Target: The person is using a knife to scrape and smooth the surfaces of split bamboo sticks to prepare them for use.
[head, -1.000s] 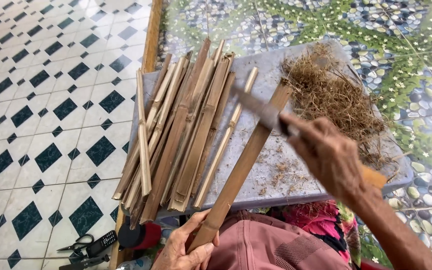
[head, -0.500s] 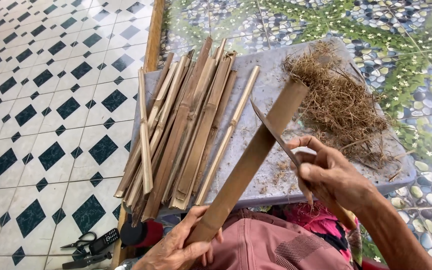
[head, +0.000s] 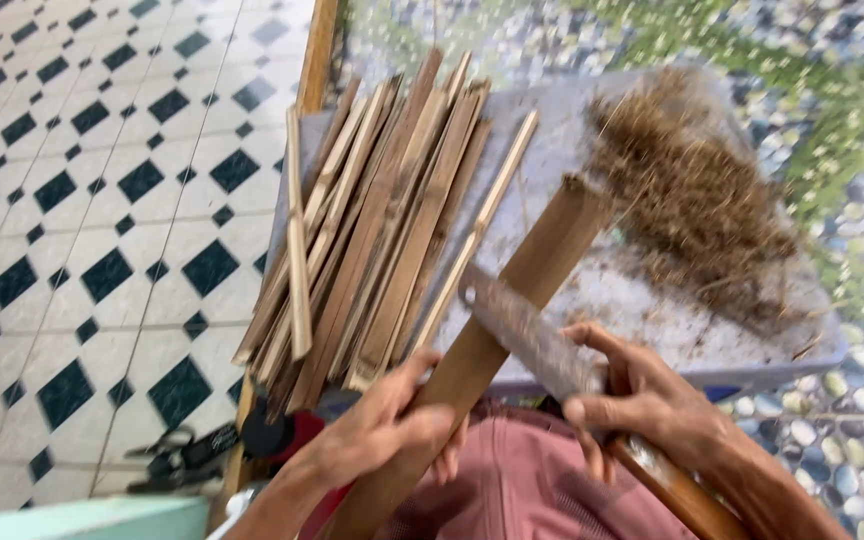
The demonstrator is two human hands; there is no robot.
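Note:
My left hand grips a long brown bamboo slat near its lower end, and the slat slants up to the right over the work surface. My right hand holds a knife by its wooden handle. The dull metal blade lies across the slat's right edge, about halfway along it. To the left of the slat, a pile of split bamboo strips fans across the grey board.
A heap of dry brown shavings covers the board's right part. Black scissors lie on the black-and-white tiled floor at lower left. Pebble-patterned ground lies to the right. Pink cloth covers my lap.
The blade has come down along the slat toward me, from near its top end to about its middle. My left hand has shifted higher up the slat, and the view has tightened.

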